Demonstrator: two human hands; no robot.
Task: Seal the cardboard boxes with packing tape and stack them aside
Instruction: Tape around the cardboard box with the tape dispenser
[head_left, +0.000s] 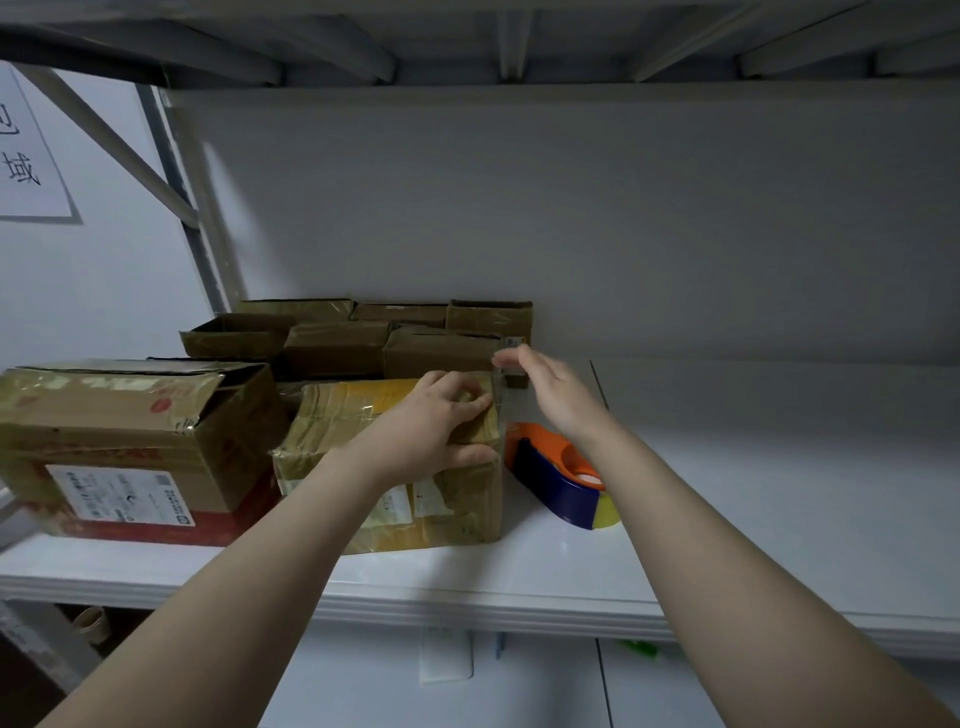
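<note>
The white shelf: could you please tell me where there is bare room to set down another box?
The shelf right of the tape dispenser, back to the wall, is bare. A narrow front strip runs before the taped box. The left is crowded: large box, small boxes behind.

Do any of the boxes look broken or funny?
Yes. The big box on the left has a torn, bent top flap that sags at its right corner. The taped box under the left hand looks crumpled and wrinkly.
</note>
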